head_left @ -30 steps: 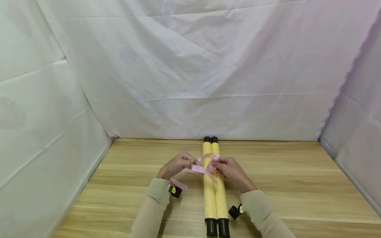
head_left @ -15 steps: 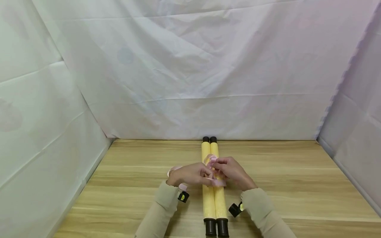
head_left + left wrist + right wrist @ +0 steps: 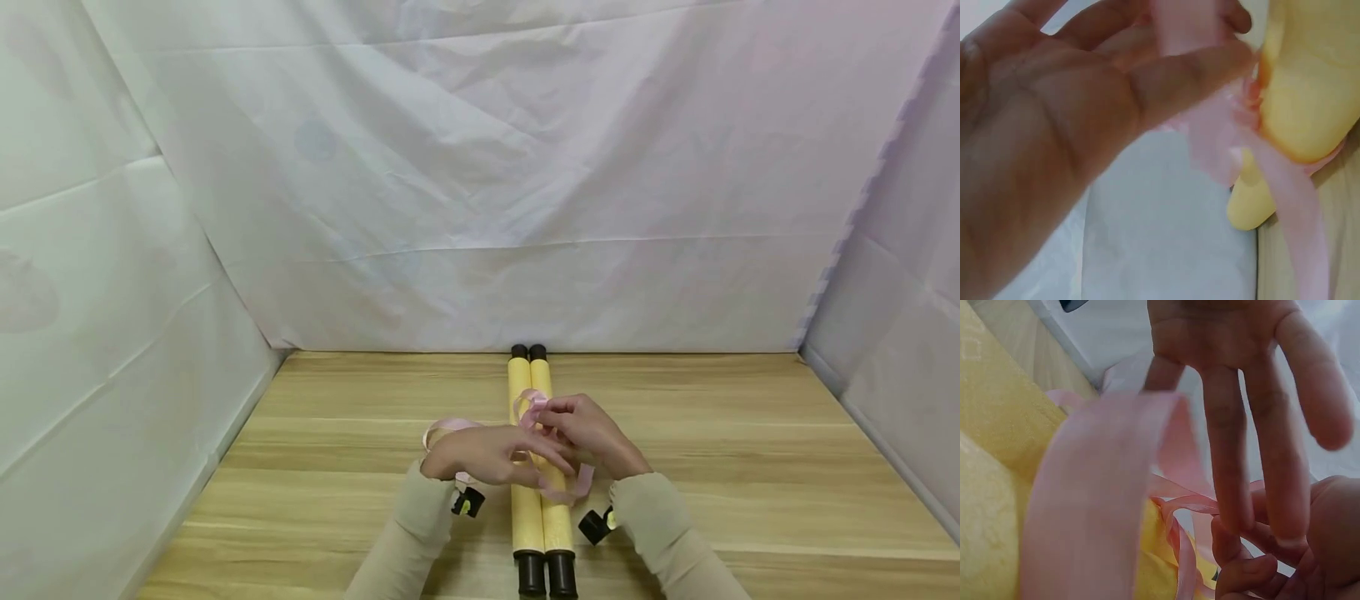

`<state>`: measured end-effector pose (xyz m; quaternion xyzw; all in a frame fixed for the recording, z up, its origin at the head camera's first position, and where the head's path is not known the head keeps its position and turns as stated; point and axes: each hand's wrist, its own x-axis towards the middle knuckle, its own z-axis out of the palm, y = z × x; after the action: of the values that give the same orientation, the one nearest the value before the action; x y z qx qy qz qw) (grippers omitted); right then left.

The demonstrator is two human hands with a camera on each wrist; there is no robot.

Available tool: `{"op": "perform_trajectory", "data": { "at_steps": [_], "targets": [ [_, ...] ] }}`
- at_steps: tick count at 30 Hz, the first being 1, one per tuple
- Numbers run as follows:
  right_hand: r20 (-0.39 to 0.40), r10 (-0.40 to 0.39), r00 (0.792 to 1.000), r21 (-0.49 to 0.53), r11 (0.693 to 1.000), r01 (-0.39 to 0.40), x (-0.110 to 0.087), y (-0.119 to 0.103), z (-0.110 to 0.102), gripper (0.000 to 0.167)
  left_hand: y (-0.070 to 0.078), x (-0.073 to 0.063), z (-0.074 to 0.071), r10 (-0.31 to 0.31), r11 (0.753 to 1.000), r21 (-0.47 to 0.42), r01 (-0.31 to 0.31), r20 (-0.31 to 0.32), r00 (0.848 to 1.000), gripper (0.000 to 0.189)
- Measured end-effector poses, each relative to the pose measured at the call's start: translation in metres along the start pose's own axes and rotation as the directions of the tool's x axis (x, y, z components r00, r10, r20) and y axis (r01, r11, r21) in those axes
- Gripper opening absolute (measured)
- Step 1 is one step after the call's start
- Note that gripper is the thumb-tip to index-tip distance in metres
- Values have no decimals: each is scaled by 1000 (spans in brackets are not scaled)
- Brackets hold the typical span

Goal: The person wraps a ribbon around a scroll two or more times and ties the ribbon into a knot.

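Two long yellow tubes (image 3: pixel 528 508) with black end caps lie side by side, pointing away from me. A pink ribbon (image 3: pixel 531 397) goes round them near the middle, with a twisted part on top. My right hand (image 3: pixel 592 433) pinches the ribbon there; its curled fingers (image 3: pixel 1247 572) show in the right wrist view. Over the tubes reaches my left hand (image 3: pixel 487 454), fingers extended and spread. A length of ribbon (image 3: pixel 1188 25) passes between its thumb and fingers. This ribbon makes a wide loop (image 3: pixel 1091 487) close to the right wrist camera.
The tubes lie on a wood-grain table (image 3: pixel 337 500). White cloth (image 3: pixel 487 167) hangs behind and at both sides, and the far caps sit close to it. Another ribbon curl (image 3: pixel 453 424) stands out left of the tubes. Each wrist carries a small black camera (image 3: pixel 468 502).
My left hand has moved right and across the tubes, bringing ribbon over to their right side, and its fingers have straightened. My right hand keeps its pinch and has hardly moved.
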<state>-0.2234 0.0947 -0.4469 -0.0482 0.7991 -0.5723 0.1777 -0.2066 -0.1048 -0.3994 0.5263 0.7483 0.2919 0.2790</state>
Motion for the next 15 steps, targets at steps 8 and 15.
{"op": "perform_trajectory", "data": {
  "at_steps": [8, 15],
  "targets": [
    [14, -12, 1000, 16, 1000, 12, 1, 0, 0, 22, -7, -12, -16, -145, 989, -53, 136, -243, 959, 28],
    [17, -8, 1000, 72, 997, 7, 2, 0, 2, 22, -24, -5, -16, -300, 953, -137, 269, -509, 807, 40]
  ]
}}
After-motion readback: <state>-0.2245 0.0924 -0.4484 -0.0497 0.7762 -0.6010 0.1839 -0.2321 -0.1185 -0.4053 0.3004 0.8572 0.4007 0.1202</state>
